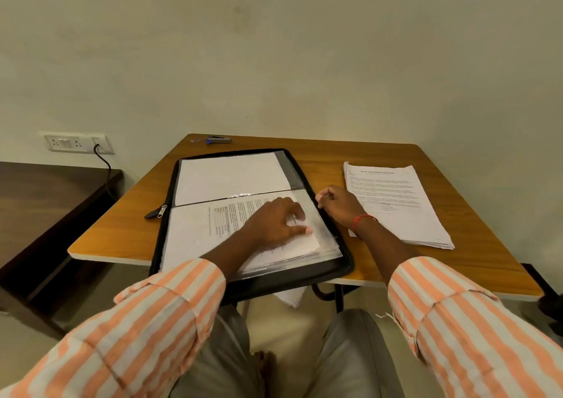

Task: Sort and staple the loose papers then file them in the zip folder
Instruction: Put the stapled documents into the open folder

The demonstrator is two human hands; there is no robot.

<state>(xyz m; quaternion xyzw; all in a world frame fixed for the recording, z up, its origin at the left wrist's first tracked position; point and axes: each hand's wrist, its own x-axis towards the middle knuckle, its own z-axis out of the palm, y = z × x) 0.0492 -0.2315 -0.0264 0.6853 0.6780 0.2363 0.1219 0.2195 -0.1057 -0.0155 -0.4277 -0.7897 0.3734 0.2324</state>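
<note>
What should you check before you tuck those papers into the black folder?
1. Zip folder lies open on the table: ok.
2. Left hand presses the papers flat in the folder's near half: ok.
3. Right hand grips the clear sleeve at the folder's edge: cannot tell.
4. Those papers are stapled: cannot tell.
5. Every loose paper filed: not ok, a stack lies to the right.
6. Nothing trapped underneath: not ok, sheets poke out below the folder's near edge.
</note>
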